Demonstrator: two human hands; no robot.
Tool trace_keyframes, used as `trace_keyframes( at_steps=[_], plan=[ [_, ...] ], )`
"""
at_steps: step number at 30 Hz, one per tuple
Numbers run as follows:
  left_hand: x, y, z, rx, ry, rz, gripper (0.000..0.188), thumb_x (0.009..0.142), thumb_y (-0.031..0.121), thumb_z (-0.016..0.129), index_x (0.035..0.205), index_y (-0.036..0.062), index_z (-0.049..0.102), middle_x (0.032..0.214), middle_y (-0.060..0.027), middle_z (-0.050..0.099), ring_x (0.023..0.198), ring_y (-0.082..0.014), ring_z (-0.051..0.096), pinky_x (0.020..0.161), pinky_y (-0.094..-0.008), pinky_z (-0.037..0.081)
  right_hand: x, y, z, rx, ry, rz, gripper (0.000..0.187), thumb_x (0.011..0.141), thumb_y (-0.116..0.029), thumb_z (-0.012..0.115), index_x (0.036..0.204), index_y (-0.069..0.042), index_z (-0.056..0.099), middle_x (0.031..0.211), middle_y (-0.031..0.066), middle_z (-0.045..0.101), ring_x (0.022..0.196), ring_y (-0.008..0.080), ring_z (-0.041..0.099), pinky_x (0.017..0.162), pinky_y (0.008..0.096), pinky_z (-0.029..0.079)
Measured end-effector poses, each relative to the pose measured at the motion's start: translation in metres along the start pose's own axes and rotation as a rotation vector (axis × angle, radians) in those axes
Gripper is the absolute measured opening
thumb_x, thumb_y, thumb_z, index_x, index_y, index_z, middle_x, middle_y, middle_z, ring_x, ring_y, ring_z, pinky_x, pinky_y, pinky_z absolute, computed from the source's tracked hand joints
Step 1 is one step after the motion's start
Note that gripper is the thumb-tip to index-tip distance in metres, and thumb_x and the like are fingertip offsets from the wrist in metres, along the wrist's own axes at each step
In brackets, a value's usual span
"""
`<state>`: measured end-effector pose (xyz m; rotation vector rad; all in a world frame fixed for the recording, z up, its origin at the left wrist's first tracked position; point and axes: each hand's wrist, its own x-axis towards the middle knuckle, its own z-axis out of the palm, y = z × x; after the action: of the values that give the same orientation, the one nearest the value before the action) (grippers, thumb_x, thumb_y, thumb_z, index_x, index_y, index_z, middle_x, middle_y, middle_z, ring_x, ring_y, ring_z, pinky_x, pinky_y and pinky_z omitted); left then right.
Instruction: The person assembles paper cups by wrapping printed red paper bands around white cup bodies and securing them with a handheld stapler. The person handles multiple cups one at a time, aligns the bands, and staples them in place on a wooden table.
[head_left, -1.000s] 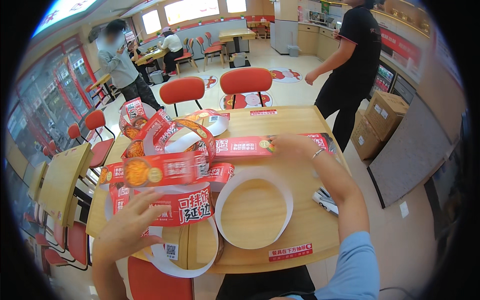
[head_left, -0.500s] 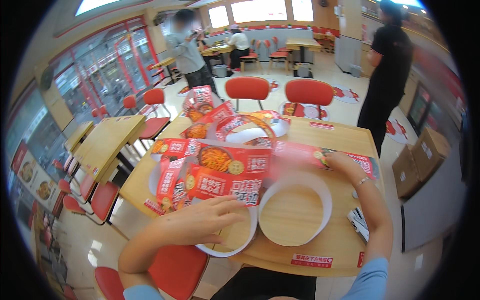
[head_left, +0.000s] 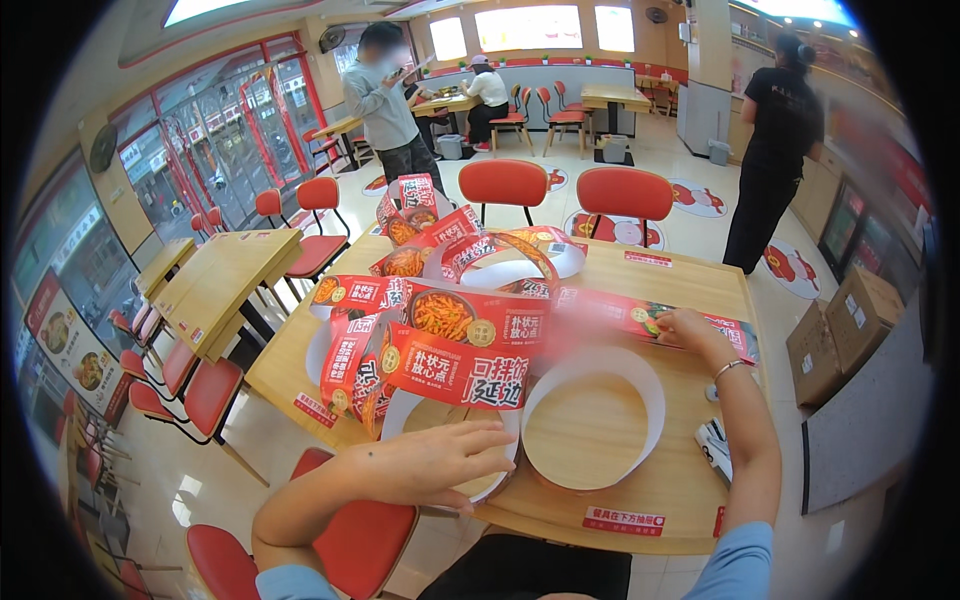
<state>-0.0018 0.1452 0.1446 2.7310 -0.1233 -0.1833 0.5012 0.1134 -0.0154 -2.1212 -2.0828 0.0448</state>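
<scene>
My left hand (head_left: 440, 466) lies palm down with its fingers stretched out, over the near rim of a red printed paper loop (head_left: 450, 368) with a white inside. Touching or just right of that loop stands a second paper ring (head_left: 648, 420), its white inner wall showing. Toward the table's right side, my right hand (head_left: 692, 335) has curled fingers on a flat red printed paper strip (head_left: 625, 312); its fingertips are partly hidden. More printed paper loops (head_left: 350, 345) overlap on the left and far left of the table. A blurred smear covers the strip's left end.
A black-and-white object (head_left: 714, 448) lies at the right of the wooden table (head_left: 560, 510). Red chairs (head_left: 503, 185) stand around it. Cardboard boxes (head_left: 862, 308) are stacked on the right. One person (head_left: 385, 115) stands beyond the table, another in black (head_left: 770, 150) at right.
The whole view has shifted slightly. My left hand is a little lower against the loop; my right hand stays on the strip. The person in black has turned slightly.
</scene>
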Motion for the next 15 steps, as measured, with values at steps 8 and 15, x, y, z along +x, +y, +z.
trace_keyframes(
  at_steps=[8, 15],
  plan=[
    [0.015, 0.003, 0.016, -0.184, 0.001, 0.051, 0.057, 0.082, 0.022, 0.071, 0.129, 0.0039, 0.046, 0.137, -0.0231, 0.043, 0.13, -0.0405, 0.04, 0.105, -0.0418, 0.038, 0.006, 0.004, 0.028, -0.303, 0.168, 0.008, 0.011, 0.083, -0.015, 0.057, 0.083, -0.006, 0.065, 0.08, 0.0154, 0.067, 0.08, 0.0269, 0.066, 0.071, 0.0415, 0.052],
    [0.116, 0.003, 0.046, -1.496, 0.155, -0.059, 0.066, 0.09, 0.029, 0.066, 0.142, 0.0021, 0.036, 0.141, -0.0143, 0.045, 0.131, -0.0293, 0.043, 0.109, -0.0402, 0.036, -0.044, -0.089, -0.142, -0.785, 0.822, -0.072, 0.005, 0.08, -0.009, 0.059, 0.085, -0.007, 0.06, 0.075, 0.0065, 0.058, 0.074, 0.0198, 0.063, 0.101, 0.0413, 0.04]
  ],
)
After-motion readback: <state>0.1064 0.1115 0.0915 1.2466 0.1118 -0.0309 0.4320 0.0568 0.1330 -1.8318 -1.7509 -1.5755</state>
